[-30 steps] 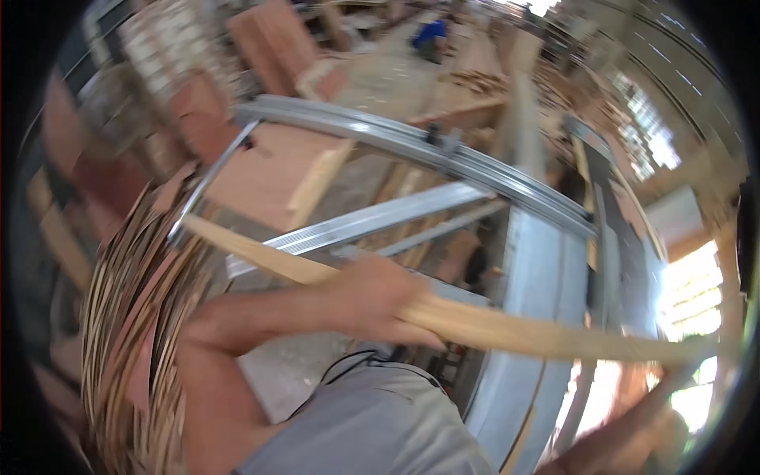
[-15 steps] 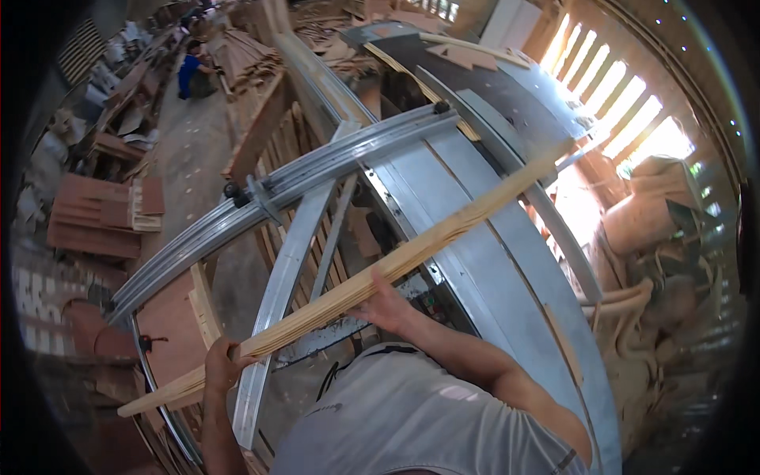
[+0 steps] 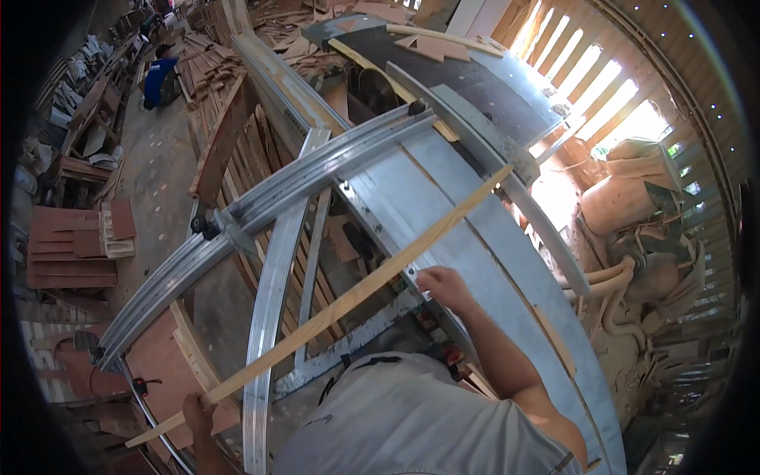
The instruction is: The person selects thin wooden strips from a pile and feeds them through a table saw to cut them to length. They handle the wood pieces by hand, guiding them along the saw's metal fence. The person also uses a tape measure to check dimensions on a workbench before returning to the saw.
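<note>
A long pale wooden strip [image 3: 372, 279] lies slantwise across the saw's grey metal table [image 3: 507, 273] and the aluminium rails on the left. My left hand [image 3: 198, 413] is wrapped round the strip near its lower left end. Close to the table's inner edge, my right hand [image 3: 445, 286] hovers just below the strip's middle, apart from it. Its fingers are curled in, and I see nothing in them. The far end of the strip reaches toward a grey fence [image 3: 546, 229] on the table's right side.
An aluminium crosscut fence [image 3: 317, 170] with a clamp-like stop [image 3: 233, 229] crosses ahead of me. Stacked reddish boards [image 3: 71, 253] stand at the left. Loose offcuts [image 3: 210, 59] lie farther off, where a person in blue [image 3: 161, 77] crouches. A big motor [image 3: 633, 190] sits at right.
My right hand has come off the strip and moved right. The strip now shows a narrower face, and its far end sits lower. My left hand still grips it, lower in view.
</note>
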The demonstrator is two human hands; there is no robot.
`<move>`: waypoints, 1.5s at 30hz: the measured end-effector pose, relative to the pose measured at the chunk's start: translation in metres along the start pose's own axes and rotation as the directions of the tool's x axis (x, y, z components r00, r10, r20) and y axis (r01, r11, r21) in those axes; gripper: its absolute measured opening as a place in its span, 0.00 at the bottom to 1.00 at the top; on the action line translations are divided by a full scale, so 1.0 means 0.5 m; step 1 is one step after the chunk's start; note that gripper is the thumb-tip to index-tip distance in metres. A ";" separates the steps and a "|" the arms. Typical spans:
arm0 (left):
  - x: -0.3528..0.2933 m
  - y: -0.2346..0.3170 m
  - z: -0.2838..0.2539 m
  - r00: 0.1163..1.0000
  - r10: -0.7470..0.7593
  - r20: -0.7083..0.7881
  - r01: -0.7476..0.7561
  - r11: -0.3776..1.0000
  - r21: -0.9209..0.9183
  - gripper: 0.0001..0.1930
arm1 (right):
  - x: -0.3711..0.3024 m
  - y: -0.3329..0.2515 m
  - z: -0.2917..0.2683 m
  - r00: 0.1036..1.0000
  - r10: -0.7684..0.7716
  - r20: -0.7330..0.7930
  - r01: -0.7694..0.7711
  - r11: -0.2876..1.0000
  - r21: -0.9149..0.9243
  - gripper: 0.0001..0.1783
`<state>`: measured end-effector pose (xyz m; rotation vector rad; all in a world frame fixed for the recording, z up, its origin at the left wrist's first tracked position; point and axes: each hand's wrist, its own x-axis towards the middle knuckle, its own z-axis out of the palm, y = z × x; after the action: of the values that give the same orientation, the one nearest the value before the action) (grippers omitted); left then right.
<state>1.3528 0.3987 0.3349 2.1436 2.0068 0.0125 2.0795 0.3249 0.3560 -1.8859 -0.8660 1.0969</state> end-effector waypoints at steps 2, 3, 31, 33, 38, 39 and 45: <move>-0.010 -0.087 0.015 0.985 -0.162 0.050 0.157 0.983 0.091 0.30 | 0.053 -0.013 -0.083 0.983 -0.040 -0.179 0.058 0.993 0.100 0.17; -0.013 -0.106 0.026 0.966 -0.245 0.078 0.233 0.962 0.139 0.31 | 0.089 -0.015 -0.121 0.961 -0.080 -0.265 0.105 0.991 0.080 0.18; 0.156 0.922 0.212 0.945 0.323 0.048 -0.320 0.945 -0.069 0.25 | 0.932 0.031 -0.345 0.549 0.674 -0.494 0.247 0.434 0.866 0.11; 0.163 0.934 0.211 0.941 0.337 0.039 -0.335 0.941 -0.052 0.25 | 0.909 0.041 -0.357 0.484 0.664 -0.570 0.371 0.435 0.821 0.10; 0.145 0.917 0.209 0.950 0.306 0.059 -0.302 0.952 -0.056 0.25 | 0.742 0.062 -0.393 0.340 0.451 -0.825 0.509 0.649 0.565 0.12; 0.146 0.913 0.212 0.948 0.314 0.052 -0.310 0.948 -0.068 0.25 | 0.704 0.075 -0.423 0.309 0.410 -0.858 0.505 0.694 0.513 0.13; 0.148 0.911 0.213 0.939 0.344 0.018 -0.341 0.934 -0.103 0.26 | 0.385 0.076 -0.650 0.162 0.142 -0.976 0.606 0.766 0.213 0.20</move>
<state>1.8234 0.4315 0.2912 2.3798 1.5529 0.1221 2.4557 0.3771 0.3581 -1.3350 0.0213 -0.2675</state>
